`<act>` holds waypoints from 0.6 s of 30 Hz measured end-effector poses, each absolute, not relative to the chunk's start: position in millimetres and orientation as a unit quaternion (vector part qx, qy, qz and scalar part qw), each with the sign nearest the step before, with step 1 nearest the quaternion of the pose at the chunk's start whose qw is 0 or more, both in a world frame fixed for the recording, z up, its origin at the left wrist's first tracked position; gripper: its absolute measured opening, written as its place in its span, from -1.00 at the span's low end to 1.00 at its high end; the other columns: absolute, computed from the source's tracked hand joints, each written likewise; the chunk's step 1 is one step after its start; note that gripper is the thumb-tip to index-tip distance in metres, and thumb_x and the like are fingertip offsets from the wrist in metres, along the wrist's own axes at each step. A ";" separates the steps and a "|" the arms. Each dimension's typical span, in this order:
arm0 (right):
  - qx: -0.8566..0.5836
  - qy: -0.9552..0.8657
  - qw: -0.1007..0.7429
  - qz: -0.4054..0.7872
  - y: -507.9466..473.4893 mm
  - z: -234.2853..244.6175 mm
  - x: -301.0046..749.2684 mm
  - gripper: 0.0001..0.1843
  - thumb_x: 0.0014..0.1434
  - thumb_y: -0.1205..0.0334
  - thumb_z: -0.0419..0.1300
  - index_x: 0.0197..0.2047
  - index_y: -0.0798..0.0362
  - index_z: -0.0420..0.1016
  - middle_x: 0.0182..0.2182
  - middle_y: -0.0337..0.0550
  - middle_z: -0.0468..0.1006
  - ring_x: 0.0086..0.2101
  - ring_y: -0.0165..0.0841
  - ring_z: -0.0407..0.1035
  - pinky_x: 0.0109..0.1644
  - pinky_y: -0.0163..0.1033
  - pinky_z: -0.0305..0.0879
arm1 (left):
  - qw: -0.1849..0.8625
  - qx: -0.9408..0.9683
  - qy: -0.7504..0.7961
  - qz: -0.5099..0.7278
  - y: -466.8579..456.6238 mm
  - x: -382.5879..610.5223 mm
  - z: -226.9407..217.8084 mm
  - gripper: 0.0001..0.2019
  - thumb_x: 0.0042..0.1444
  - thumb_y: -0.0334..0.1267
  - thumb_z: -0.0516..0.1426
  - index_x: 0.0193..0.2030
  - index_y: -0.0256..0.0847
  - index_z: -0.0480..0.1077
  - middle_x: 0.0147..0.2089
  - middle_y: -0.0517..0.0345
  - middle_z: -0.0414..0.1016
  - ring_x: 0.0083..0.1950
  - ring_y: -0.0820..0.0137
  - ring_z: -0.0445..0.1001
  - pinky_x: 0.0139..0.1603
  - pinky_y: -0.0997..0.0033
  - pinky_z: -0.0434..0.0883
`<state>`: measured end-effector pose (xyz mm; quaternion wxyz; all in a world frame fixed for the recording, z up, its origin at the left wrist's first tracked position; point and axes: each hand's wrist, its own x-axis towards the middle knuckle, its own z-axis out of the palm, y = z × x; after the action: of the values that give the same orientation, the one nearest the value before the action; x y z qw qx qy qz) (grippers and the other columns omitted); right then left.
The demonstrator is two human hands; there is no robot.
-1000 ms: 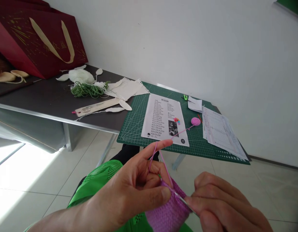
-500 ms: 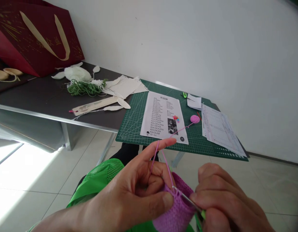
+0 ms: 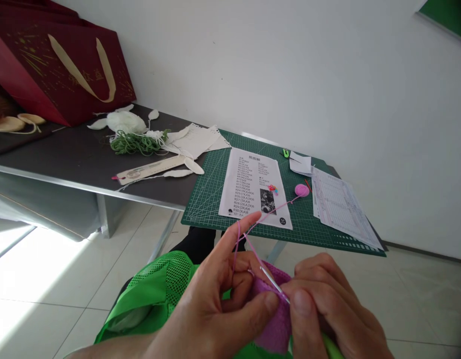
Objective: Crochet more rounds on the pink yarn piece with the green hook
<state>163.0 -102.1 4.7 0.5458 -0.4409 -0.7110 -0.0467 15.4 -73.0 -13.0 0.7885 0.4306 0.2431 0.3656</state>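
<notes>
Head view: left hand [image 3: 211,304] pinches crochet [image 3: 271,319], right hand [image 3: 324,304] grips hook [image 3: 274,282].

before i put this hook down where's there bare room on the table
The dark table is bare left of the ruler. The green mat is bare between the printed sheet and the stacked papers. It's crowded around the green yarn.

Green mesh top [image 3: 166,279], black trousers [image 3: 193,244] — left hand [image 3: 211,304], right hand [image 3: 328,299] bare
</notes>
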 end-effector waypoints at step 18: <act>-0.420 -0.752 0.488 -0.143 -96.2 2.2 174.4 -0.77 0.13 0.65 0.15 -0.42 0.15 0.39 -0.58 -0.25 0.39 -0.49 -0.47 0.27 -0.40 -0.27 0.31 | 0.726 0.379 0.345 0.457 -89.7 36.1 0.6 -0.22 0.26 -0.28 0.24 0.51 0.10 -0.03 -0.28 0.28 0.43 -0.50 0.56 0.00 -0.46 0.35 -0.08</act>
<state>174.4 -96.2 2.2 0.4879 -0.4202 -0.7515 -0.1433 36.1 -89.7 0.6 0.7265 0.3794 0.3452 0.4573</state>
